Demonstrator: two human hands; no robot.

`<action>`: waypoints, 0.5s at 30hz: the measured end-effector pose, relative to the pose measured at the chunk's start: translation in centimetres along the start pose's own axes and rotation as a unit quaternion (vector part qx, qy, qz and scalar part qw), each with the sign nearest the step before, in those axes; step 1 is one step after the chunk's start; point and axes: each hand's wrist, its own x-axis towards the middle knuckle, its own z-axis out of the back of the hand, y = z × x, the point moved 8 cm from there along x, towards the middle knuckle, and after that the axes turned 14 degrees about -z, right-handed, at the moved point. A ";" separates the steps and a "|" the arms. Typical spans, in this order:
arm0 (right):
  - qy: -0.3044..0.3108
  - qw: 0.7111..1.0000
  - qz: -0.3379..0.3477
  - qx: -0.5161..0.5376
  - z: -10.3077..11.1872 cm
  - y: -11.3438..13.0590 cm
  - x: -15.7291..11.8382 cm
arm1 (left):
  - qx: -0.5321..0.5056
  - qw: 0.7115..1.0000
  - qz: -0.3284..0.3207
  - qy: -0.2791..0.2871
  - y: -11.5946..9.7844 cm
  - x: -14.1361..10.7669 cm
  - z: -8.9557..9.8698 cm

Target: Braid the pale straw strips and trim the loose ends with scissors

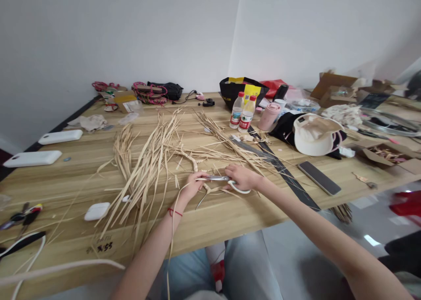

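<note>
My right hand (pixel 240 177) grips a pair of scissors (pixel 219 178) with white handles, their blades pointing left. The blade tips reach to the fingers of my left hand (pixel 193 183), which are closed on a woven straw piece (pixel 194 163). This piece is a curved, braided pale strip, partly hidden by my fingers. A long straw strand hangs from my left hand toward my lap. Just below the hands lies a thin metal tool (pixel 201 200). Left of my hands spreads a big loose bundle of straw strips (pixel 149 159); more strips (pixel 226 137) lie beyond them.
Two water bottles (pixel 245 116), a pink cup (pixel 269 116) and a white cap (pixel 312 135) stand at the back right. A phone (pixel 319 177) lies near the right edge. White cases (pixel 61 136) and an earbud case (pixel 97 211) are on the left. Cardboard boxes (pixel 388 155) sit far right.
</note>
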 end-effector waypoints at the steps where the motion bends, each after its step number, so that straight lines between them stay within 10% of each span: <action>1: -0.005 1.000 0.001 -0.006 0.1 0.0 0.0 | -0.004 1.000 0.003 -0.001 0.1 0.0 0.0; 15: -0.014 1.000 0.021 -0.014 0.2 0.0 0.0 | -0.042 0.999 0.031 0.005 0.1 0.0 -0.3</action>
